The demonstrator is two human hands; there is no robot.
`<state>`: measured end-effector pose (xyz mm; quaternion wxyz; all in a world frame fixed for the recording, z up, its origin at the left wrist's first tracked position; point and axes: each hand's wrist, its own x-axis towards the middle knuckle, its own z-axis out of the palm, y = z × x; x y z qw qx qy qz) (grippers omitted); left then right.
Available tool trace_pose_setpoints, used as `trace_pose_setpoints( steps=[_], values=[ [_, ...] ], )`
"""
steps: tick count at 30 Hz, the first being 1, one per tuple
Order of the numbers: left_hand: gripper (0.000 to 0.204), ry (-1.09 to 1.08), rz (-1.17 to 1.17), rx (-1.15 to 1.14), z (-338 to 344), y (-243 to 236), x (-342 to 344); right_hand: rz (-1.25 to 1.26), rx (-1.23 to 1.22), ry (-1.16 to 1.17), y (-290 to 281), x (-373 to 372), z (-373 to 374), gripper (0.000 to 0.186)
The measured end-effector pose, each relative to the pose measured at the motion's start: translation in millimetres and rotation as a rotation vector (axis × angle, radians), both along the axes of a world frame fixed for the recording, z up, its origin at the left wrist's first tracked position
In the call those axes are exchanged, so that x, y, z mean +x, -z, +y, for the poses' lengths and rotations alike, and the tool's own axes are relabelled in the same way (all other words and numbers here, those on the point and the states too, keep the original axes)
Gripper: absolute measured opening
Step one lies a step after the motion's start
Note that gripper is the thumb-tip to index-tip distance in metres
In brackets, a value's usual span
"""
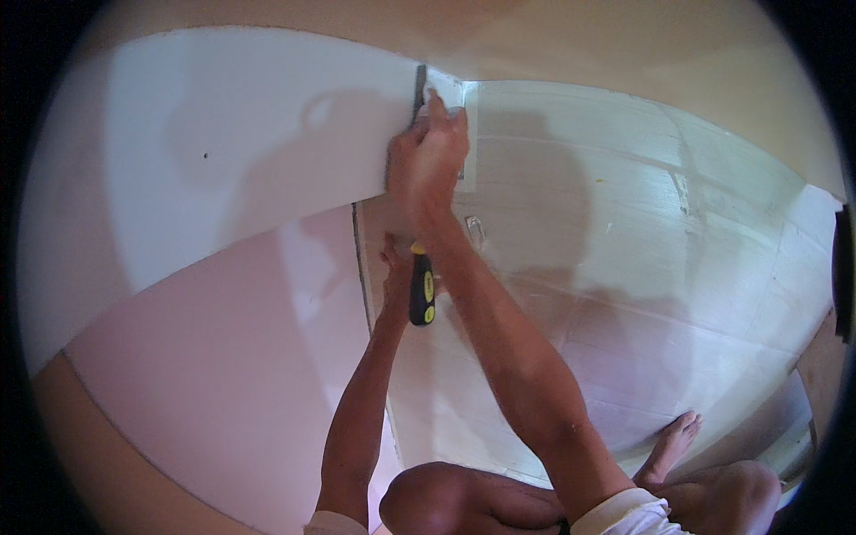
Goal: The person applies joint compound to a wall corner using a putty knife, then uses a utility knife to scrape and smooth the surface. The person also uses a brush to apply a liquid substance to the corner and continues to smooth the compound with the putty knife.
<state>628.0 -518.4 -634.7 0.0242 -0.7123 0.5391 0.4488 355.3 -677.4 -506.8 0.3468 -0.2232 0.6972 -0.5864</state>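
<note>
My right hand is pressed up to the narrow corner where the white panel meets the pale, line-marked surface. Its fingers are bent around something small and whitish, mostly hidden, with the index finger stretched up beside a dark strip. Below it, partly behind the right wrist, my left hand is closed at the neck of a tool with a black and yellow handle. It looks like a putty knife, handle pointing down; a flat brownish part above it may be its blade.
A pink panel lies below the white one, with a dark gap along its right edge. A beige surface runs across the top. A small pale object lies right of my forearm. My bent knee and bare foot are low down.
</note>
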Motion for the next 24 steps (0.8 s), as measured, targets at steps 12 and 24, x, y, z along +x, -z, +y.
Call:
trace_pose_setpoints(
  steps=[12,24],
  values=[
    [0.119,0.106,-0.041,0.006,-6.5,1.4,2.5,-0.127,-0.260,-0.029,-71.5,-3.1,8.2,0.039],
    [0.125,0.513,-0.447,-0.102,-23.3,-53.3,-68.7,-0.395,-0.007,-0.026,23.3,-14.8,32.9,0.040]
  ],
)
